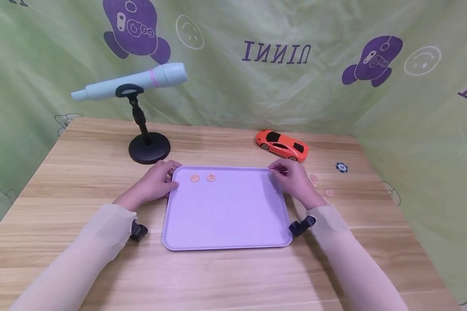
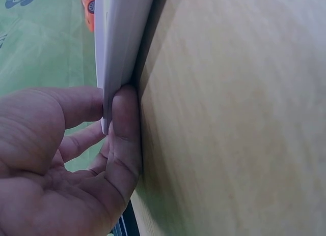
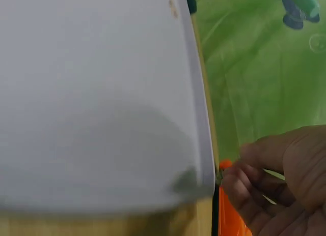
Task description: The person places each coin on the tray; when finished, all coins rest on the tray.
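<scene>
A lavender tray [image 1: 227,211] lies on the wooden table, with two copper-coloured coins [image 1: 211,177] near its far left corner. My left hand [image 1: 157,181] pinches the tray's left rim near that corner. In the left wrist view, the rim passes between the thumb [image 2: 81,105] and a finger underneath. At the far right corner is my right hand [image 1: 293,179], fingers bent and tips close together. Whether those fingertips touch the rim or hold something small is unclear in the right wrist view, where the hand [image 3: 285,180] appears beside the corner.
More coins [image 1: 328,193] lie right of the tray, partly behind the right hand. Beyond them is a dark poker chip [image 1: 341,167]. An orange toy car [image 1: 282,145] stands behind the tray. A light blue telescope-like tube [image 1: 140,82] sits on a black stand [image 1: 149,148] at back left.
</scene>
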